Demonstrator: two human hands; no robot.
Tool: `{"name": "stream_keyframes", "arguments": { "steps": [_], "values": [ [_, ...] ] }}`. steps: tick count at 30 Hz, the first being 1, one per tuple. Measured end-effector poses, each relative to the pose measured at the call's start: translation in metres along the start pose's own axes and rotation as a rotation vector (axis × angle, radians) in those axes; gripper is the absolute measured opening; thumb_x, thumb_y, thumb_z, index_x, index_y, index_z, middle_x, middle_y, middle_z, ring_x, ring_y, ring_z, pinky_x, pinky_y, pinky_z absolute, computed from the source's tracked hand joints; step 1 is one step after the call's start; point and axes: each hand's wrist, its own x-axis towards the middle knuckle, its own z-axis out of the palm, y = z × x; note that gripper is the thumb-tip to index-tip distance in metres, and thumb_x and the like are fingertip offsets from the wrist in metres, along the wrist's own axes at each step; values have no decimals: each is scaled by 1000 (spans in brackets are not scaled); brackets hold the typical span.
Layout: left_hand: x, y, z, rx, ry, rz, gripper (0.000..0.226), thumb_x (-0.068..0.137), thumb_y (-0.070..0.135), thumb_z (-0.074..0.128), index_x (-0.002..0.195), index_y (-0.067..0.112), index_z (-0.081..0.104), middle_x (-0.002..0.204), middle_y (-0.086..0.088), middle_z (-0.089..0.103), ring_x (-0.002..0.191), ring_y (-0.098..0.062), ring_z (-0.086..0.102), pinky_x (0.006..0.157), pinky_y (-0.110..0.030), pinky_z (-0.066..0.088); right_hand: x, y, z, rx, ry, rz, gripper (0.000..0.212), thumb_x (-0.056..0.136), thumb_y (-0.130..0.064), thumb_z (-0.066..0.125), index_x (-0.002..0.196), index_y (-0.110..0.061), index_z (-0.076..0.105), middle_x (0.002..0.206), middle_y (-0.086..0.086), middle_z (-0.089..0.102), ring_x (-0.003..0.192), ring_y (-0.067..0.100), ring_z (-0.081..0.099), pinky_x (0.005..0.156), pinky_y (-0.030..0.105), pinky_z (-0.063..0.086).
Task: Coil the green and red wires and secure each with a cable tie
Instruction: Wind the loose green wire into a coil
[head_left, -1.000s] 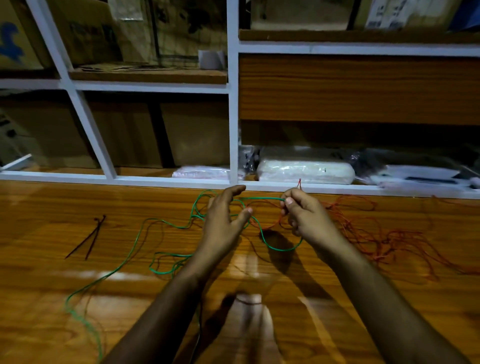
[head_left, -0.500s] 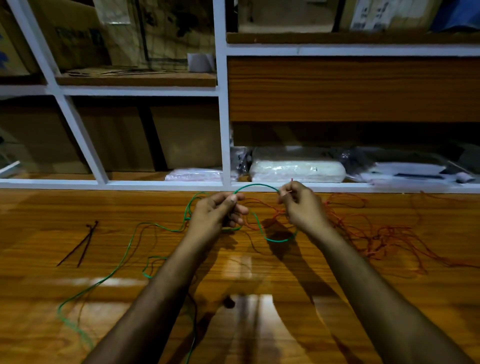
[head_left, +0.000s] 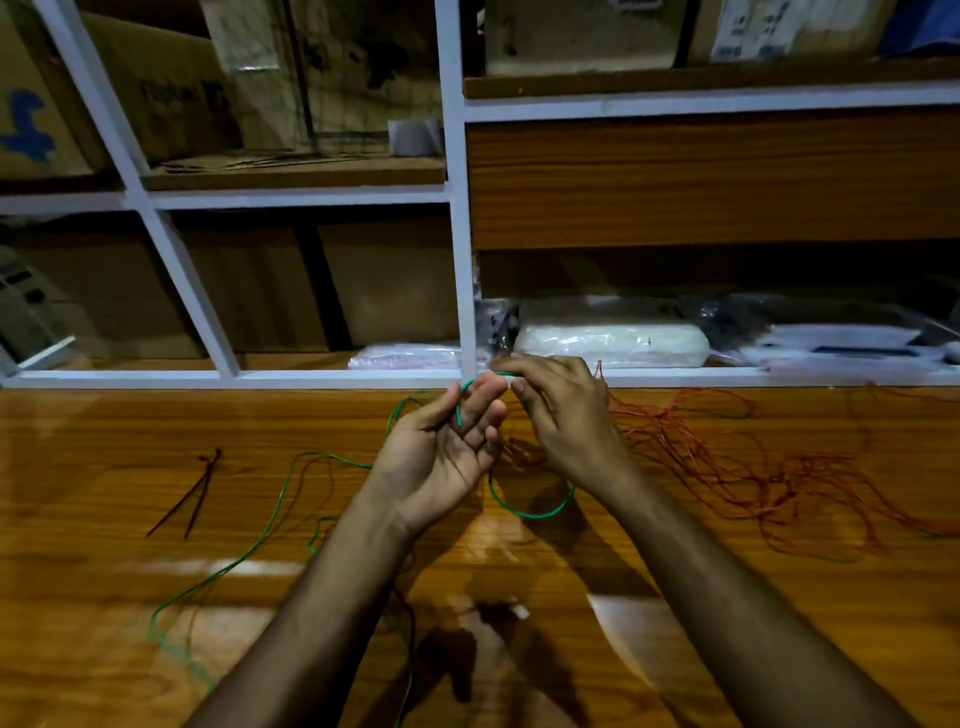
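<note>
Left hand is raised palm-up over the bench, fingers loosely curled. The green wire runs over the left fingertips, its short end hanging down across the fingers; left grip is lightly pinching the wire near the thumb and index. Right hand sits at 3 o'clock of the left, touching it at the fingertips, back of hand toward the camera. Right grip is pressed together on the green wire at the top of the loop; a short red tip also sticks up just behind the right knuckles, cannot tell if it is held.

1 green loop hangs below both hands and curves under the right wrist. The rest of the green wire trails off toward 8 o'clock across the bench, ending near the bottom-left edge, partly blurred.

Red wire lies in a loose tangle on the bench at 3 o'clock of the right hand, uncoiled, some strands reaching under that hand.

2 dark cable ties lie on the bench at 9 o'clock, well apart from the hands, their heads touching at the top.

White-framed shelf stands at 12 o'clock, with cardboard boxes up top and plastic-wrapped packages on the lowest level.
</note>
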Motion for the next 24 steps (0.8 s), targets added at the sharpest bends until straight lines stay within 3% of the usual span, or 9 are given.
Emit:
{"name": "stream_keyframes", "arguments": {
  "steps": [2,4,7,8,12,15,18,21,24],
  "values": [
    [-6,2,3,-11,-35,-48,42,96,29,42,105,2,73,101,-10,75,89,-20,72,74,-27,55,1,2,-1,53,21,16,36,96,-42,40,121,-32,65,129,-11,63,114,15,50,89,44,45],
    [-11,2,5,6,-104,-99,52,101,38,35,121,1,65,119,-16,68,110,-26,65,90,-34,49,2,7,-2,105,9,-30,42,92,-42,39,115,-23,69,125,-3,66,110,20,53,87,40,46],
    [-14,2,10,64,-204,-103,74,100,56,22,144,-1,40,146,-23,44,137,-33,40,110,-44,30,3,14,-6,134,-93,-89,47,91,-48,41,119,-19,67,126,0,64,110,21,54,88,35,45],
    [-15,1,11,70,-237,-112,79,99,60,19,147,-1,33,150,-23,36,141,-33,33,113,-46,25,4,15,-7,138,-110,-88,39,90,-38,47,118,-19,66,126,0,64,110,22,55,89,38,47],
    [-14,-3,11,39,-323,-165,77,100,56,18,151,-1,18,156,-23,21,146,-34,20,116,-47,18,4,16,-8,237,-178,-100,33,76,1,55,105,-8,67,106,8,68,98,29,61,82,45,51],
    [-15,-5,14,35,-341,-176,63,102,37,19,151,-2,17,157,-23,18,147,-34,19,119,-47,14,4,11,-11,477,-289,31,17,79,3,53,94,3,62,90,9,67,86,27,61,72,35,49],
    [-16,-7,18,-4,-383,-157,58,99,24,21,150,-4,19,156,-24,21,146,-35,19,120,-46,14,2,11,-8,395,-288,62,23,85,4,56,95,-15,65,89,-6,65,89,12,61,73,20,47],
    [-15,-8,20,-59,-429,-147,58,97,18,23,149,-5,20,154,-25,27,145,-35,23,120,-47,15,3,7,-4,404,-282,144,31,88,8,56,99,-20,64,92,-8,65,93,10,62,72,13,47],
    [-11,-7,19,-121,-451,-131,57,95,13,26,148,-8,20,152,-25,32,144,-35,27,120,-46,15,-2,-3,-1,832,-223,366,27,95,7,50,97,-17,63,65,-12,65,59,-1,61,52,14,46]
  ]
}}
